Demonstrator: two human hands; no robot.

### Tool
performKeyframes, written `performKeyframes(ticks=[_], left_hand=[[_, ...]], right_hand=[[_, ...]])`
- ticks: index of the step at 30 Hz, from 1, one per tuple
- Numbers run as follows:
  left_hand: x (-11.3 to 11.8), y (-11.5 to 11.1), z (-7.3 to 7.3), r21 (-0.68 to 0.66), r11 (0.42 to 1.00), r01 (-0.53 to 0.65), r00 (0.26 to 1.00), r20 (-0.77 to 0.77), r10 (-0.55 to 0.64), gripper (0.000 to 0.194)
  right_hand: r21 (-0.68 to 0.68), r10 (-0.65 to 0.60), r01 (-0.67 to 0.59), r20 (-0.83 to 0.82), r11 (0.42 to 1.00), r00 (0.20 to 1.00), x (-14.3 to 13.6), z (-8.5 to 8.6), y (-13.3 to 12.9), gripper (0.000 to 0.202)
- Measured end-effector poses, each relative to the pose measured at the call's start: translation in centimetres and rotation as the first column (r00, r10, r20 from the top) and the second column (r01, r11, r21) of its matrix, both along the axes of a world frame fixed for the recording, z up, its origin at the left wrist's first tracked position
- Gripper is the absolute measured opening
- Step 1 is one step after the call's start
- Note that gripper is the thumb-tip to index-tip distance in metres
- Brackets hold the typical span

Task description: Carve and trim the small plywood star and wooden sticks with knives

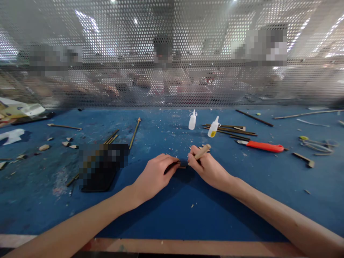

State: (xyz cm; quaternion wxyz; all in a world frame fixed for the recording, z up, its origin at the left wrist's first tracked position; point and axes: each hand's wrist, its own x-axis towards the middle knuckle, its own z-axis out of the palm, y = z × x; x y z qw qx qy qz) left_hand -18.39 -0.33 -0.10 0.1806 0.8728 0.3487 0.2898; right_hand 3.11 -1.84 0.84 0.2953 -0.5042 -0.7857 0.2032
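Observation:
My left hand (158, 173) is closed at the middle of the blue table, its fingertips pinching a small thin brown strip (182, 167) against the surface. My right hand (209, 166), just to the right, grips a tool with a light wooden handle (202, 152) like a pen. The working tip of this tool is hidden behind the fingers, so I cannot tell its kind. Only a small gap separates the two hands. Beyond them stand two white squeeze bottles with pointed nozzles, one upright (192, 121) and one leaning (213, 128).
A perforated metal screen (172, 86) closes off the far side, with blurred people behind it. Thin brown sticks (233, 129) and a red-handled knife (264, 146) lie to the right. On the left are a black phone-like slab (99, 179), sticks and wood chips (44, 147).

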Motion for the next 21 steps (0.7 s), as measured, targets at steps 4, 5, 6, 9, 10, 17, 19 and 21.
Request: performKeyframes(ticks=[4, 5, 6, 9, 10, 17, 19, 21], left_hand=[[0.0, -0.17, 0.06, -0.015, 1.0, -0.011, 1.0, -0.023, 0.011, 0.015], [0.0, -0.22, 0.07, -0.019, 1.0, -0.013, 1.0, -0.027, 0.013, 0.015], [0.0, -0.25, 0.09, -0.022, 1.0, -0.014, 0.999, -0.03, 0.013, 0.015], [0.02, -0.28, 0.13, -0.022, 1.0, -0.004, 1.0, -0.022, 0.003, 0.016], [0.02, -0.27, 0.14, -0.022, 1.0, -0.002, 1.0, -0.017, 0.001, 0.016], [-0.06, -0.21, 0.2, -0.032, 0.999, -0.009, 1.0, -0.026, 0.008, 0.016], [-0.08, -0.2, 0.19, -0.036, 0.999, -0.009, 1.0, -0.022, 0.009, 0.016], [-0.07, -0.18, 0.16, -0.031, 0.999, -0.01, 1.0, -0.021, 0.01, 0.017]], right_hand=[[-0.004, -0.023, 0.023, -0.026, 1.0, 0.999, 0.02, 0.05, -0.05, 0.027], [-0.012, -0.029, 0.029, -0.036, 1.0, 0.999, 0.03, 0.05, -0.04, 0.027], [-0.022, -0.028, 0.027, -0.043, 0.999, 0.999, 0.04, 0.04, -0.03, 0.026], [-0.049, -0.003, 0.001, -0.047, 0.999, 0.999, 0.06, 0.0, 0.03, 0.027], [-0.051, -0.006, 0.003, -0.048, 0.999, 0.999, 0.06, -0.01, 0.04, 0.028], [-0.053, -0.019, 0.016, -0.058, 0.998, 0.998, 0.09, -0.01, -0.03, 0.027], [-0.04, -0.033, 0.03, -0.06, 0.999, 0.998, 0.12, -0.05, -0.01, 0.026], [-0.039, -0.019, 0.017, -0.051, 0.999, 0.999, 0.14, -0.07, 0.03, 0.026]])
